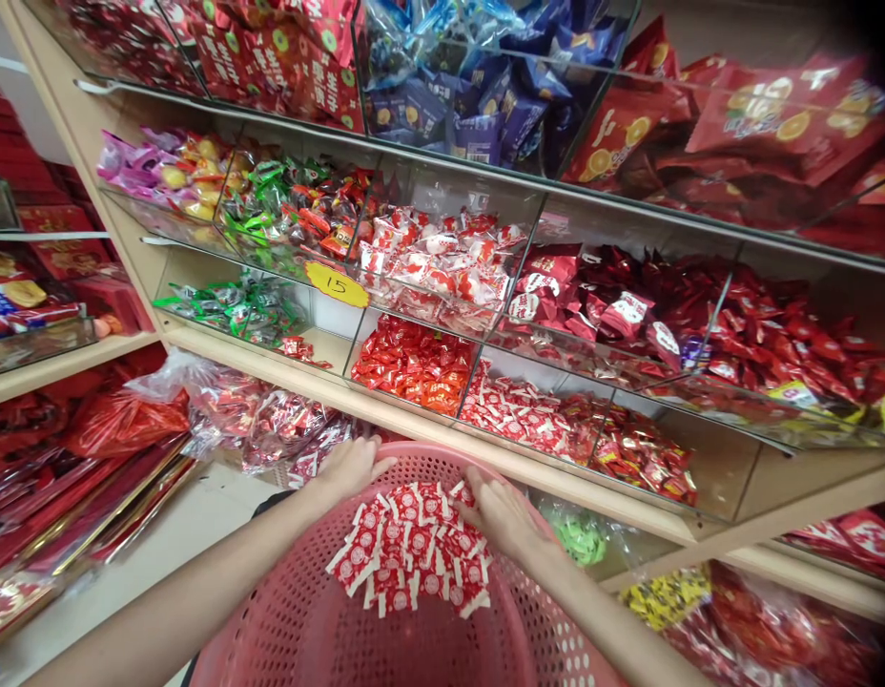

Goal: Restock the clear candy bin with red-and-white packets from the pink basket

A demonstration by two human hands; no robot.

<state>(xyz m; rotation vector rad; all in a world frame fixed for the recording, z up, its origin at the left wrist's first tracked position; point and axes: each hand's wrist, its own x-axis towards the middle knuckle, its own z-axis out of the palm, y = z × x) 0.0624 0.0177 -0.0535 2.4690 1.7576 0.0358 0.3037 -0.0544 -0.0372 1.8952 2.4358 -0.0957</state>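
Observation:
A pink plastic basket [442,634] with perforated walls is right below me. Red-and-white wrapped candies [414,544] lie in a loose pile against its far inner side. My left hand [353,469] is closed over the far rim, left of the pile, its thumb along the inside. Inside the basket, my right hand [496,510] is at the pile's right edge. Its thumb and fingers curl around a red-and-white candy there; part of the grip is hidden by the hand itself.
Ahead, a wooden shelf [271,367] has clear dividers and bins of wrapped sweets, among them similar red-and-white candies [518,405]. A yellow price tag [337,284] reads 15. Bagged goods [263,420] lie below at left, more packets [757,620] at lower right.

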